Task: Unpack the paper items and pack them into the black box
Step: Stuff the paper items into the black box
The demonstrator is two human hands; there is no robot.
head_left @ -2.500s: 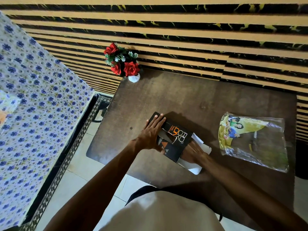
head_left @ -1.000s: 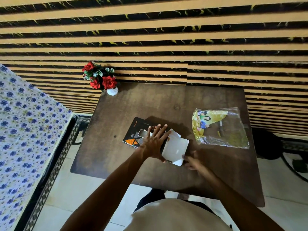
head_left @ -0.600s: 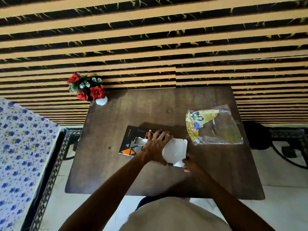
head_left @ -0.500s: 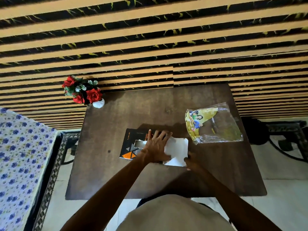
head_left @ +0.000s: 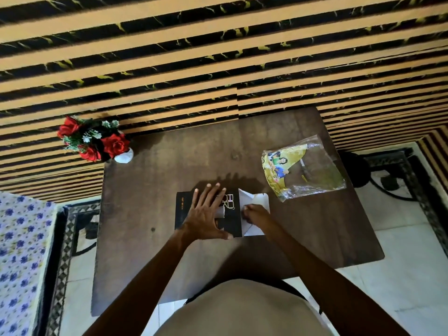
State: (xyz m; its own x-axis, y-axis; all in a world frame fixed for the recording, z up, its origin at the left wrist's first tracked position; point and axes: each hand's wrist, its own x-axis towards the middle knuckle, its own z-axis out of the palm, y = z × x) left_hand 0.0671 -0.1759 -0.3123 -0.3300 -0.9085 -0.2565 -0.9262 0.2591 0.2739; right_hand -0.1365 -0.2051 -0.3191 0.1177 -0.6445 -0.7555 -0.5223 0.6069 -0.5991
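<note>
Head view. The black box lies flat near the middle of the dark wooden table, its long edges running away from the person. Its top face is matte black. Small lettering along the left edge reads "INFINITY"; larger outlined characters near the far right corner are partly covered and cannot be read with certainty. A small pale patch shows on the lid just beside the covering palm.

The left hand rests palm down on the box lid, fingers spread apart and flat, gripping nothing.

White paper items project from the right side of the box, folded and angled, touching the box edge. The right hand sits on these papers with fingers curled in; whether they pinch a sheet cannot be told.

A clear plastic bag lies well apart at the right of the table. Inside it is a yellow printed sheet with cartoon figures; the print is too small to read.

A bunch of red artificial roses in a white vase stands at the far left corner.
</note>
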